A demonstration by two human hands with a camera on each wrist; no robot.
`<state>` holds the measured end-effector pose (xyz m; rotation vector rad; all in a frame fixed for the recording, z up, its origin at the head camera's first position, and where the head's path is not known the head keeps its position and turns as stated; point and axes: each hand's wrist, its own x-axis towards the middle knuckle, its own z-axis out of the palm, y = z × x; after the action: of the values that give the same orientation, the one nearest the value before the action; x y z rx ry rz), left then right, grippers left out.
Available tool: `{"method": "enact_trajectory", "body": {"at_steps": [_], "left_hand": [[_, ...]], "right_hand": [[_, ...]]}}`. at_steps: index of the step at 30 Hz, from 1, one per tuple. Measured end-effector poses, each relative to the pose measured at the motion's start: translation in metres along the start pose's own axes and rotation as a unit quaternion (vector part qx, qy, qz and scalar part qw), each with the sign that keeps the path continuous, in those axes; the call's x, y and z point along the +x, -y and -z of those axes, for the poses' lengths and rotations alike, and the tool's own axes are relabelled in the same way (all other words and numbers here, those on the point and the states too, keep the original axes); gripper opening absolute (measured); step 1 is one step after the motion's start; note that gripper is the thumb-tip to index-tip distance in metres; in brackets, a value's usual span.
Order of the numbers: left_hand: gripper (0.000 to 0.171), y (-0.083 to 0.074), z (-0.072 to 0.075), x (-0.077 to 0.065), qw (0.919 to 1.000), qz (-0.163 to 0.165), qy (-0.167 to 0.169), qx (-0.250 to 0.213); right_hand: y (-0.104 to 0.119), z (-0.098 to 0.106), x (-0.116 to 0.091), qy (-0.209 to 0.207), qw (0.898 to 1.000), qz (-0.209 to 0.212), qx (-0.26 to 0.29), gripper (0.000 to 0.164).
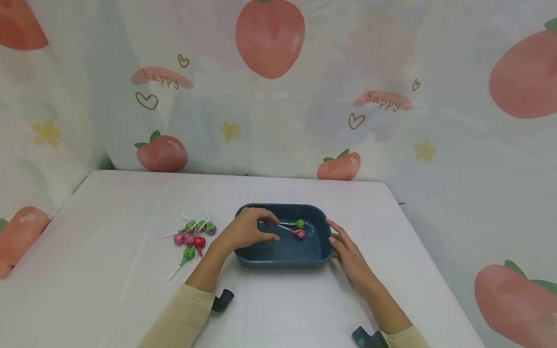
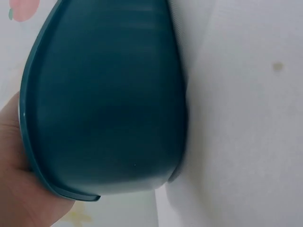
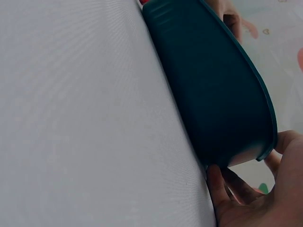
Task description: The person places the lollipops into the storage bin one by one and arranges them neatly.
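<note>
A dark teal tray [image 1: 283, 264] sits on the white table. Inside it lie a green-wrapped lollipop [image 1: 299, 224] and a pink-wrapped lollipop [image 1: 300, 234], their white sticks pointing left. My left hand [image 1: 248, 227] reaches over the tray's left end, thumb and fingers bent but apart, near the stick ends with nothing between them. In the left wrist view the tray wall hides most of that hand. My right hand [image 1: 354, 256] holds the tray's right end. The right wrist view shows its fingers spread from the rim down to the base.
Left of the tray lies a loose pile of lollipops, several in green, pink and red wrappers, among them a red lollipop [image 1: 199, 242] and a green lollipop [image 1: 188, 254] nearer me. A peach-printed curtain [image 1: 283, 121] hangs behind the table.
</note>
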<state>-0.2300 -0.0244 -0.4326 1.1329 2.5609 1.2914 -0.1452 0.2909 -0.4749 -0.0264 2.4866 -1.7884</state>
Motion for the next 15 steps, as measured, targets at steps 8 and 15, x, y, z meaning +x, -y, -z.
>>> {"method": "enact_trajectory", "body": {"at_steps": [8, 15], "left_hand": [[0.033, 0.002, 0.006, -0.003, 0.9994, -0.005, -0.012, -0.031], [0.033, 0.010, 0.026, -0.011, 0.9979, -0.017, -0.032, -0.053]], "right_hand": [[0.000, 0.003, -0.002, -0.002, 1.000, 0.001, -0.001, 0.048], [-0.002, 0.002, 0.000, 0.002, 1.000, 0.007, 0.010, 0.048]]}}
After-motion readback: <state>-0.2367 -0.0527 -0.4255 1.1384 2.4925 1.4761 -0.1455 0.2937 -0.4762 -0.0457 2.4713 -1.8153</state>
